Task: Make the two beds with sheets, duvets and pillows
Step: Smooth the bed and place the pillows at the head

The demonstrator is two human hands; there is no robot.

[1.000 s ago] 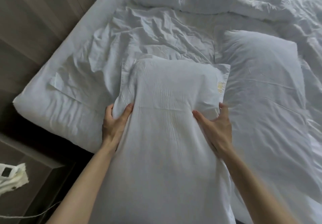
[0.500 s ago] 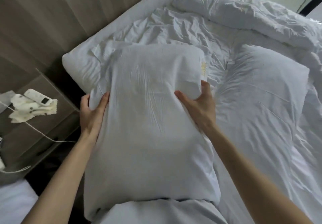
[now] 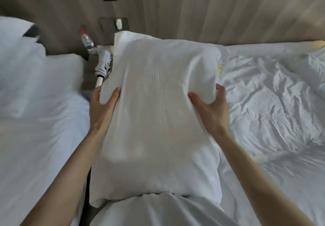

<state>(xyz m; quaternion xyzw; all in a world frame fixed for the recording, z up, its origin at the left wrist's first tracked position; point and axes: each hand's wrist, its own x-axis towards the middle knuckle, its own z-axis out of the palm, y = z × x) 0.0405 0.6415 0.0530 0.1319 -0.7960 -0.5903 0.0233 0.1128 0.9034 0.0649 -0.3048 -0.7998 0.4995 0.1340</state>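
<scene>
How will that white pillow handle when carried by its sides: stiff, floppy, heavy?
Probably soft: the pillow dents where the left hand and right hand grip its sides. Likely light for its bulk, as two side grips hold it up. It seems to hold shape rather than flop, though its lower end meets the person's torso, which may support it.

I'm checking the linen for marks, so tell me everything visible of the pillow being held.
The pillow is white and plump, its creased cotton-like case bearing a yellowish mark on the right edge. It's held lengthwise between the left bed and right bed, the left hand and right hand gripping its sides.
</scene>
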